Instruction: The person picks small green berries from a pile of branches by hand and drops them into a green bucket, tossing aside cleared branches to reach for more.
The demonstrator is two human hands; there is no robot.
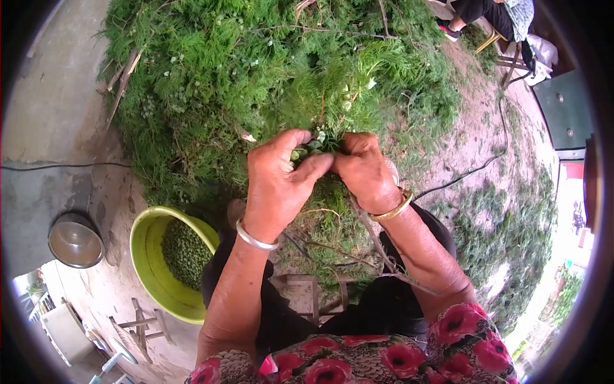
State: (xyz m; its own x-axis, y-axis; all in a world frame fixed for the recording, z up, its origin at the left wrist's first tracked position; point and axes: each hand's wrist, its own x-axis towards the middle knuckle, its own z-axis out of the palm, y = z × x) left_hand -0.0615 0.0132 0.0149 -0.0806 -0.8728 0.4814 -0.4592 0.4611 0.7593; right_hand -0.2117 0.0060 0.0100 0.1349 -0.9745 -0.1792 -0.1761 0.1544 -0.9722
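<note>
My left hand (278, 176) is closed around several small green cones (314, 146), its thumb and fingers curled in front of me. Touching it at the fingertips, my right hand (368, 168) pinches a leafy evergreen branch (348, 105) that carries pale green cones. A bare woody stem (377, 240) runs down from beneath the right hand across my lap. Both hands are over the near edge of a large heap of cut evergreen branches (211, 83). The undersides of the fingers are hidden.
At my left stands a yellow-green tub (146, 272) partly filled with green cones (185, 253). A metal bowl (76, 240) and a small wooden stool (142, 326) lie beyond it. Loose greenery (505, 237) and a black cable (470, 174) are at right. Another person (489, 14) sits far right.
</note>
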